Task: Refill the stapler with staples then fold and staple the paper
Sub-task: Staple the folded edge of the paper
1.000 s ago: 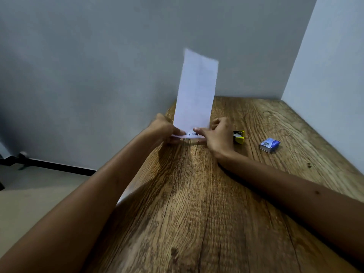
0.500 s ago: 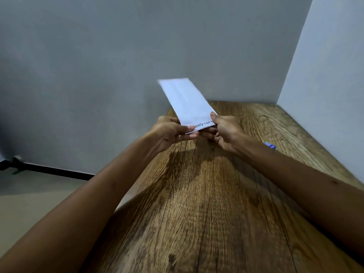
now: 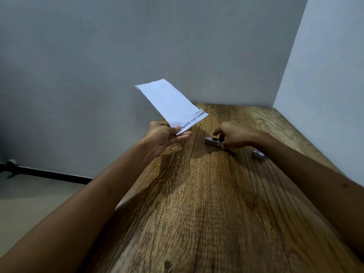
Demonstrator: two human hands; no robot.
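My bare forearms reach out over the desk [image 3: 197, 213], a wood-grain top with dark streaks and a dull sheen. My left hand [image 3: 165, 134] pinches the folded paper [image 3: 169, 103] at its lower corner, thumb on top and fingers flat beneath, holding it up off the desk and tilted away to the left. The paper is a long narrow white strip, creased, with a flap of black print along the near end. It is light and limp, so I judge it will droop or twist if held only at one corner; a pinch close to the folded end, where the layers double, should keep it stiff enough to feed into a stapler.

Just right of it, my right hand [image 3: 234, 134] curls down over the stapler [image 3: 213, 141], which lies on the desk; the fingers close round its rear, the metal nose sticking out to the left. It looks small, hard and smooth, with a bit of yellow underneath, best gripped across the body.

Beyond my right wrist a small blue box [image 3: 258, 154] rests on the desk. Grey walls close the corner.
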